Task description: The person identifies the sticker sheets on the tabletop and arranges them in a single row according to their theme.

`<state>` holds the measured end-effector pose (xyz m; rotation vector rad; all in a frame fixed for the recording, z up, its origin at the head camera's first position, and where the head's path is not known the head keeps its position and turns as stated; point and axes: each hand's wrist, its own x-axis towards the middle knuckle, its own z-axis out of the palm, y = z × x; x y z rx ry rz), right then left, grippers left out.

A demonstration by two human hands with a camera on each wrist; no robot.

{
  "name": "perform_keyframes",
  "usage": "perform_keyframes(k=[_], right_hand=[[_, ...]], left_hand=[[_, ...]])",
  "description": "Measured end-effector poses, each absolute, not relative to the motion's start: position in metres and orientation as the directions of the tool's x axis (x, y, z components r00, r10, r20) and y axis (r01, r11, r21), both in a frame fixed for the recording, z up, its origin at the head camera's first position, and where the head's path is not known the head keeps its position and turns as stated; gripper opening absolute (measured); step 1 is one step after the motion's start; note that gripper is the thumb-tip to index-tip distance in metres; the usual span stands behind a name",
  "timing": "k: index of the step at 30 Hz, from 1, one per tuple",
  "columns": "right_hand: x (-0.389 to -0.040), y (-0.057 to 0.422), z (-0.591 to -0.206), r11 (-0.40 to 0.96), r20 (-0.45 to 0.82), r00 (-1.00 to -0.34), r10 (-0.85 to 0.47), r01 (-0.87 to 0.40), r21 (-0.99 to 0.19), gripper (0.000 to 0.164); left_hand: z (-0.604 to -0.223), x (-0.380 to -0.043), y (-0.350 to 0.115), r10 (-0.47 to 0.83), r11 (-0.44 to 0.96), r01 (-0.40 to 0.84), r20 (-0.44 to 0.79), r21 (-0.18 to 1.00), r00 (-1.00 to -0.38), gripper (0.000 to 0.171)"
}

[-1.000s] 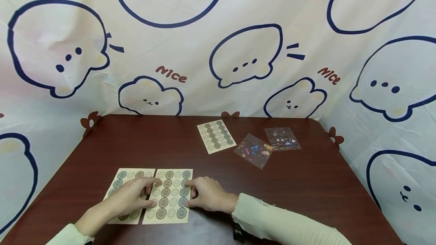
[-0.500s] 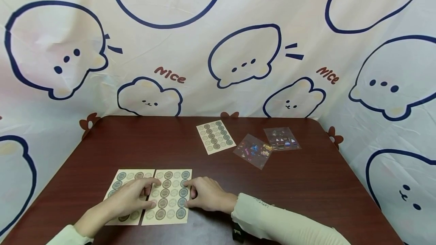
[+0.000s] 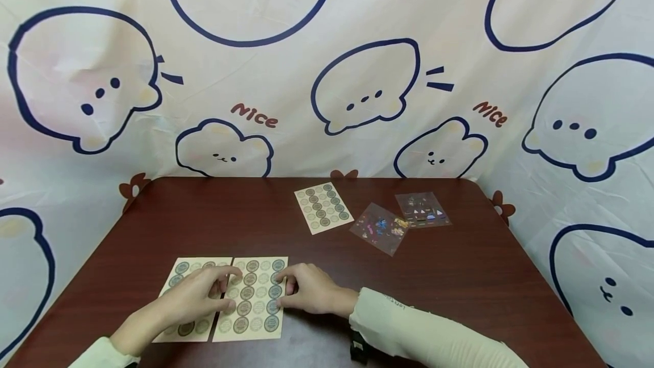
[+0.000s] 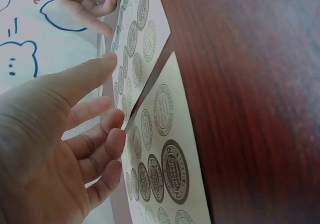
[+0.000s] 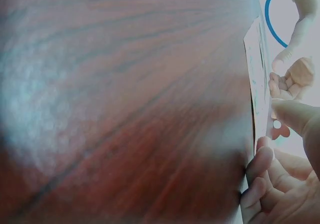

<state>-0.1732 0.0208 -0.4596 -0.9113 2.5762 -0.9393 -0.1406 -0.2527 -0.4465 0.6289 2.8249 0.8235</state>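
Two cream sheets of round seal stickers lie side by side on the table, a narrow dark gap between them. My left hand (image 3: 196, 297) reaches across the left sticker sheet (image 3: 172, 334), its thumb and index fingertips spread on the left edge of the right sticker sheet (image 3: 257, 294). In the left wrist view its other fingers (image 4: 102, 154) bend loosely beside the sheets. My right hand (image 3: 314, 288) rests at the right sheet's right edge, thumb and index fingertips apart on it. The right wrist view has its other fingers (image 5: 257, 166) curled at the paper's edge.
A third sticker sheet (image 3: 324, 208) lies towards the back of the brown table (image 3: 245, 214). Right of it are two clear sheets with small colourful decals, one (image 3: 379, 229) nearer and one (image 3: 423, 209) farther. A patterned curtain (image 3: 291, 90) hangs behind.
The head view has shifted slightly, so everything sits a little lower in it. Both hands keep their places on the right sheet.
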Motion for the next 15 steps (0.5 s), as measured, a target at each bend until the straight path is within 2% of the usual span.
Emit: perform_keyframes(k=[7, 15], right_hand=[[-0.1769, 0.0220, -0.4610, 0.574, -0.004, -0.771, -0.637, -0.470, -0.671, 0.035], [-0.1835, 0.0288, -0.4600, 0.563, 0.008, -0.789, -0.614, -0.445, -0.696, 0.033]], left_hand=[[-0.4463, -0.1410, -0.2505, 0.442, 0.745, 0.365, -0.004, 0.559, -0.897, 0.045], [-0.4428, -0.1475, -0.2440, 0.404, 0.753, 0.311, -0.035, 0.580, -0.914, 0.043]])
